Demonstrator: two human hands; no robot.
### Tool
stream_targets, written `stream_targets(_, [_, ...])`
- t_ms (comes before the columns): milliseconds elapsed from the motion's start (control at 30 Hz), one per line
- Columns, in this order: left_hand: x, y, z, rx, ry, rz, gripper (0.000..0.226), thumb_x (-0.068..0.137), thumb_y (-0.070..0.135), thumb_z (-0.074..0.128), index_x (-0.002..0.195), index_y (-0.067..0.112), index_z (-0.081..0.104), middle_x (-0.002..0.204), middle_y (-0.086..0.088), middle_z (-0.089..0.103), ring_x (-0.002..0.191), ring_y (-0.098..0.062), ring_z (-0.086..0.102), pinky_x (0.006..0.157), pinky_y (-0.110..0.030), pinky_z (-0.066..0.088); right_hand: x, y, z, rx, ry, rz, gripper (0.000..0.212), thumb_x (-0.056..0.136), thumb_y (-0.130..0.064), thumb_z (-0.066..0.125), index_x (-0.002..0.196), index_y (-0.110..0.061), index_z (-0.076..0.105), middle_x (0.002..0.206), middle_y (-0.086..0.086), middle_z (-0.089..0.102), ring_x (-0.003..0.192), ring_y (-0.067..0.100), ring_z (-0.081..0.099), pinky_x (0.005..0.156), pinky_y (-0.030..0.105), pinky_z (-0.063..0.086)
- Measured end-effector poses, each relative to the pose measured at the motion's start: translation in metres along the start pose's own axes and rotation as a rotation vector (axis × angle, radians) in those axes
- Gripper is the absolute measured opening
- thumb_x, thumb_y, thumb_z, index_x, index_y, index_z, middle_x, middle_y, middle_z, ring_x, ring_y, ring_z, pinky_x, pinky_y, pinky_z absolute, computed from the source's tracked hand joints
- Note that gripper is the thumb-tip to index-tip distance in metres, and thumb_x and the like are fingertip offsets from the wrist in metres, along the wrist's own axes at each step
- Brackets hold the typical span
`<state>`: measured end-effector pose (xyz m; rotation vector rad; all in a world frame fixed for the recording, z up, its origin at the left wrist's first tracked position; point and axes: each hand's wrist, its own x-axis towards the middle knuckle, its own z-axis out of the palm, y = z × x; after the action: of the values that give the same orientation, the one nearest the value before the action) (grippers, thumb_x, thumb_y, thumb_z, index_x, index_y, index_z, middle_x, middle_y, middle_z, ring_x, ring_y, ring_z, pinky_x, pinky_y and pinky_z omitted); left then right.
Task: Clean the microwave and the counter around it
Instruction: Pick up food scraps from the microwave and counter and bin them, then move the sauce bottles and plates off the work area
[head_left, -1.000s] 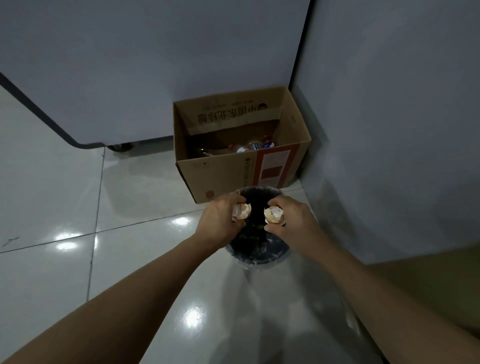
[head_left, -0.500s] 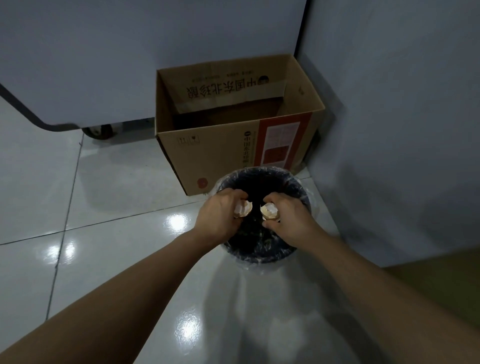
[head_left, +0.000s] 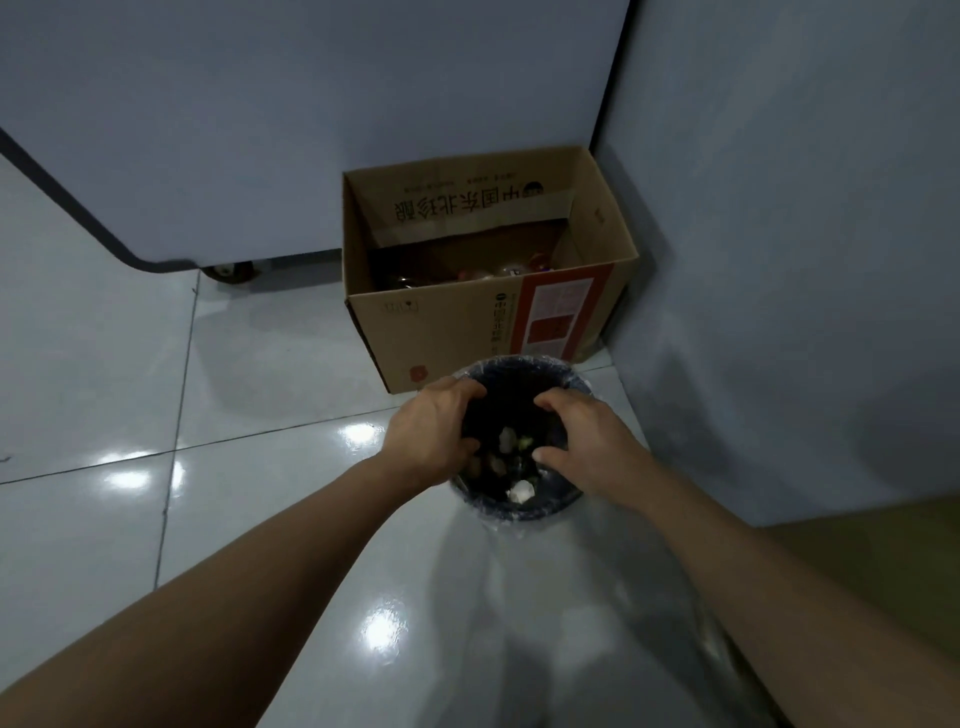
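Crumpled scraps lay loose inside the dark bin, directly beneath both hands. Left hand hovered over the bin's left rim, its grip wide and holding nothing, fingers arched downward. Right hand hung over the right rim, its grip likewise wide and free of anything. A clear liner was folded over the bin's edge. Just beyond the hands, touching the bin's far side, stood an open cardboard box with bottles in it. Farther left of the box, a small caster wheel sat on the glossy tiled floor.
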<state>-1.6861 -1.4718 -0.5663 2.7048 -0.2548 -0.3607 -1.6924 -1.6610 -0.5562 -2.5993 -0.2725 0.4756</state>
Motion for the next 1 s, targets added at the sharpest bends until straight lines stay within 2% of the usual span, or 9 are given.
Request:
stream_targets(133, [-0.022, 0.024, -0.063, -0.013, -0.034, -0.044, 0.051, 0.079, 0.025, 0.072, 0.126, 0.023, 0.052, 0.123, -0.001, 0.057, 0.108, -0.02, 0.056, 0.079, -0.03, 0.052, -0.023, -0.039, -0.055, 0.005, -0.035, 0.011, 0.059, 0.083, -0.023, 0.068, 0.135, -0.018, 0.042, 0.134, 0.001, 0.048, 0.122, 0.017, 0.045, 0.1, 0.031, 0.041])
stream_targets(233, [-0.042, 0.046, -0.12, -0.014, -0.023, -0.074, 0.044, 0.079, 0.026, 0.071, 0.12, 0.022, 0.055, 0.12, -0.002, 0.06, 0.105, -0.02, 0.057, 0.074, -0.026, 0.045, -0.043, -0.074, -0.102, -0.009, -0.039, 0.001, 0.057, 0.082, -0.024, 0.068, 0.133, -0.02, 0.043, 0.133, -0.001, 0.048, 0.123, 0.017, 0.043, 0.1, 0.031, 0.038])
stream_targets(400, [-0.08, 0.082, -0.222, 0.03, -0.009, -0.118, 0.052, 0.079, 0.027, 0.071, 0.127, 0.023, 0.051, 0.129, 0.0, 0.056, 0.111, -0.02, 0.056, 0.085, -0.033, 0.052, -0.079, -0.136, -0.186, -0.036, -0.062, -0.043, 0.052, 0.08, -0.022, 0.068, 0.127, -0.019, 0.046, 0.127, 0.002, 0.051, 0.117, 0.018, 0.045, 0.097, 0.032, 0.04])
stream_targets(500, [-0.104, 0.103, -0.284, 0.047, 0.01, -0.153, 0.056, 0.078, 0.026, 0.072, 0.129, 0.024, 0.048, 0.126, -0.001, 0.057, 0.107, -0.02, 0.058, 0.084, -0.034, 0.053, -0.1, -0.177, -0.241, -0.083, -0.097, -0.066, 0.052, 0.082, -0.023, 0.067, 0.129, -0.018, 0.044, 0.13, 0.002, 0.048, 0.121, 0.02, 0.043, 0.098, 0.034, 0.041])
stream_targets(600, [-0.126, 0.125, -0.347, 0.049, 0.037, -0.174, 0.048, 0.079, 0.027, 0.07, 0.124, 0.025, 0.051, 0.121, -0.001, 0.058, 0.102, -0.021, 0.059, 0.082, -0.036, 0.054, -0.121, -0.217, -0.295, -0.089, -0.1, -0.102, 0.058, 0.084, -0.022, 0.067, 0.136, -0.018, 0.04, 0.138, 0.002, 0.043, 0.13, 0.02, 0.037, 0.104, 0.034, 0.037])
stream_targets(700, [-0.149, 0.144, -0.404, 0.055, 0.053, -0.205, 0.052, 0.079, 0.025, 0.071, 0.127, 0.025, 0.049, 0.125, -0.001, 0.057, 0.107, -0.022, 0.058, 0.088, -0.039, 0.052, -0.139, -0.255, -0.344, -0.105, -0.08, -0.153, 0.055, 0.084, -0.021, 0.067, 0.134, -0.018, 0.043, 0.134, 0.002, 0.044, 0.126, 0.02, 0.039, 0.102, 0.037, 0.04])
stream_targets(800, [-0.17, 0.16, -0.456, 0.081, 0.084, -0.212, 0.055, 0.08, 0.024, 0.07, 0.131, 0.023, 0.047, 0.13, 0.0, 0.055, 0.113, -0.021, 0.056, 0.092, -0.037, 0.051, -0.152, -0.294, -0.385, -0.138, -0.068, -0.207, 0.054, 0.083, -0.022, 0.067, 0.132, -0.018, 0.044, 0.129, 0.002, 0.047, 0.122, 0.021, 0.041, 0.098, 0.039, 0.043])
stream_targets(1000, [-0.217, 0.177, -0.544, 0.047, 0.135, -0.306, 0.057, 0.08, 0.025, 0.071, 0.131, 0.023, 0.046, 0.13, -0.002, 0.054, 0.111, -0.021, 0.057, 0.091, -0.034, 0.051, -0.169, -0.367, -0.444, -0.195, -0.055, -0.336, 0.06, 0.084, -0.029, 0.066, 0.136, -0.016, 0.039, 0.136, 0.004, 0.043, 0.126, 0.022, 0.038, 0.101, 0.033, 0.038])
